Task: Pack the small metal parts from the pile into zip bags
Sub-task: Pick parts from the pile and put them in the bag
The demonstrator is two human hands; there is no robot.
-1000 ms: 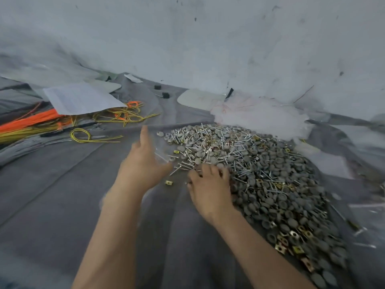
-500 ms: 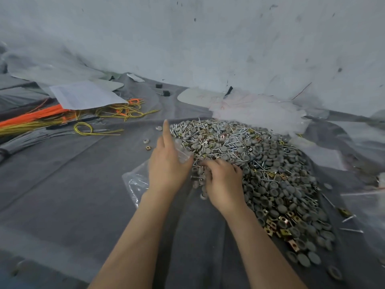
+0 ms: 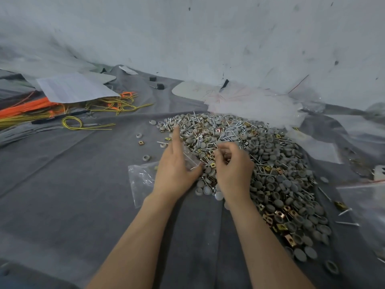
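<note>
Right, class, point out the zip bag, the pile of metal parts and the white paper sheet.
zip bag (image 3: 141,181): head view, clear left part.
pile of metal parts (image 3: 270,163): head view, grey caps mid-heap.
white paper sheet (image 3: 73,88): head view, its middle.

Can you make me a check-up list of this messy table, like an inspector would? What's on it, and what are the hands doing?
Surface: wrinkled grey cloth.
Job's things: big pile of metal parts (screws, grey caps, brass squares); clear zip bag lying at its left edge.
Clutter: a few stray parts on the cloth; white paper; heap of clear plastic behind the pile.
Hands: left hand seems to pinch the zip bag's mouth, forefinger straight; right hand curled over the pile, blurry, so what it holds is unclear.
Cables: yellow wires and orange wires, far left.
Surroundings: pale scuffed wall.
</note>
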